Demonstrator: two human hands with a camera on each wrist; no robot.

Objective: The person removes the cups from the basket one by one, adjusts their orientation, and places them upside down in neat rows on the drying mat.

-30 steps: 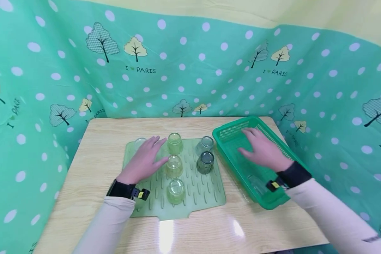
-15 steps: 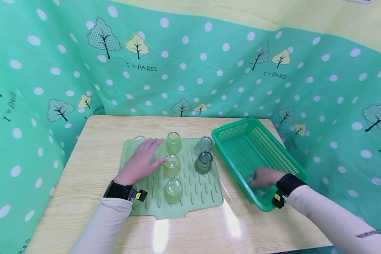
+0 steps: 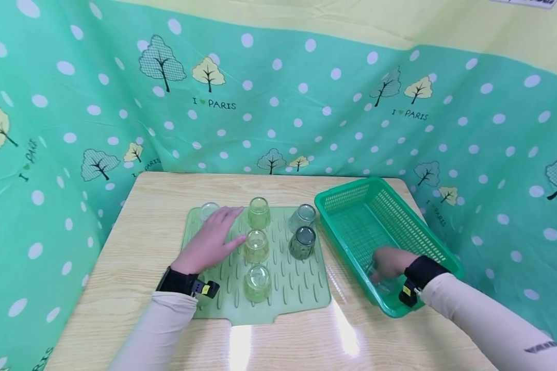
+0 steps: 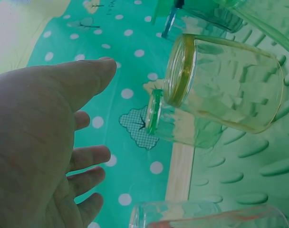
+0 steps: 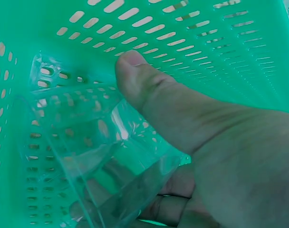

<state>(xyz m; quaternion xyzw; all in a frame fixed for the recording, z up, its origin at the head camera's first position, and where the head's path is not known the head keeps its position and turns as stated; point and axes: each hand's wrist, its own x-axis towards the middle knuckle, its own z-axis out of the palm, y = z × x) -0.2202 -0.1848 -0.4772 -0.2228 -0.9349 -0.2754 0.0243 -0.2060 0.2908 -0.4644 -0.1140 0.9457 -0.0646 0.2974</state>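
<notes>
Inside the green plastic basket [image 3: 359, 226], my right hand [image 3: 392, 263] grips a clear drinking glass [image 5: 87, 147], its thumb along one side and its fingers behind the wall. The glass lies tilted near the basket's front end. My left hand [image 3: 211, 239] hovers over the left part of the pale green drying mat [image 3: 301, 293], fingers spread and holding nothing. Close to its thumb stands an upside-down yellow glass [image 4: 235, 85]. A light green glass [image 3: 259, 214] stands behind that one, and another greenish glass [image 3: 257, 283] in front. Part of the mat is hidden under my left hand.
On the mat's right side stand a grey-blue glass [image 3: 301, 218] and a dark grey glass [image 3: 302, 242], near the basket's left rim. A clear glass [image 3: 209, 210] is at the mat's back left. The wooden table [image 3: 120, 268] backs onto a dotted green cloth [image 3: 301, 118].
My right hand has come down from above the basket into its front part and taken hold of the clear glass. My left hand stays over the mat, nearly still.
</notes>
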